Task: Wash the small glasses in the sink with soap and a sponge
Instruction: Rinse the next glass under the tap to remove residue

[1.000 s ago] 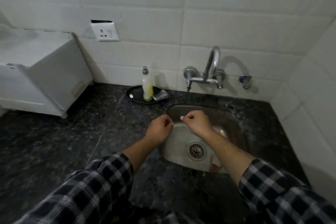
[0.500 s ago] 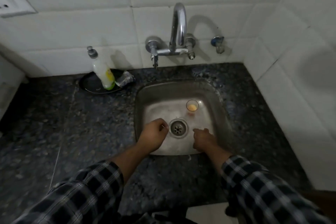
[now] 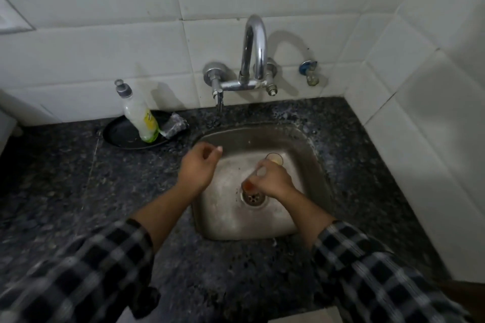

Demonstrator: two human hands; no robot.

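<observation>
While the right hand grasps a small glass with curled fingers, the glass lies tilted just above the drain, its base towards the near left and holding a reddish-orange residue. A second glass stands upright on the sink floor just beyond that hand, with a pale orange film inside. The left hand hangs over the left rim of the sink, its fingers loosely curled and holding nothing.

The basin is dull steel, rounded at the corners and set into a dark speckled stone desk. A chrome tap arches out from the far wall above the basin, and a small valve sits on the tiles to its right. To the far left of the sink a black plate rests on the desk, carrying a leaning soap bottle and a grey sponge just beside it. White tiles cover the wall behind and on the right, meeting in a corner. Checked sleeves cover both forearms, blurred at the near edge.
</observation>
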